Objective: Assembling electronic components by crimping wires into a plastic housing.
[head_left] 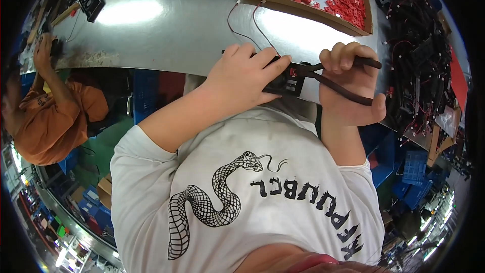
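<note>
My left hand [247, 73] is wrapped over a black, square fan-like part [292, 85] at the table's near edge. Most of that part is hidden under the fingers. Two thin wires [256, 24] with white connectors run from it across the metal tabletop. In my right hand [348, 83] is a pair of pliers [345, 92] with dark handles spread apart, one by the fingers and one by the thumb. The pliers' head meets the right end of the black part, beside a small red piece [293, 72]. I cannot tell whether the jaws grip that piece.
A cardboard tray [303, 11] of small red parts lies at the far side of the metal table [197, 25]. Black wired parts [422, 65] are heaped at the right. Another black fan [91, 3] stands far left, near a co-worker in an orange shirt [55, 121].
</note>
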Demonstrator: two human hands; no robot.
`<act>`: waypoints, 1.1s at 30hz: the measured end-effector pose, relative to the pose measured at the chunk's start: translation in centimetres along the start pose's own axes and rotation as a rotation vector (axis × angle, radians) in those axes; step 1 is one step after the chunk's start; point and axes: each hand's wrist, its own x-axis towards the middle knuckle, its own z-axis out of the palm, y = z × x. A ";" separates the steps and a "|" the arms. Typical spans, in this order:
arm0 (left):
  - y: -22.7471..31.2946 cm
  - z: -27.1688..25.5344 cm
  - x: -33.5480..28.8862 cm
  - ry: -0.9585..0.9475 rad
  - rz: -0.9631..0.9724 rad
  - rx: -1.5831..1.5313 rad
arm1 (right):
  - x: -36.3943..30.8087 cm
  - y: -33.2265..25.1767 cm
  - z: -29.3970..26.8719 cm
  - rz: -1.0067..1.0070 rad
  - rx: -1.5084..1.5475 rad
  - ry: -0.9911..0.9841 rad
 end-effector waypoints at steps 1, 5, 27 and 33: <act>0.0 0.0 0.0 0.003 0.007 -0.005 | 0.0 0.1 -0.2 -0.028 0.031 -0.023; -0.3 -0.2 0.4 -0.025 0.003 -0.062 | -0.6 0.3 -0.7 -0.083 -0.017 -0.154; 0.1 0.1 0.4 -0.021 -0.003 -0.096 | -1.6 0.3 0.1 -0.166 -0.095 -0.149; 1.1 0.1 0.1 0.077 0.008 -0.061 | 0.2 0.0 2.1 -0.044 -0.056 0.256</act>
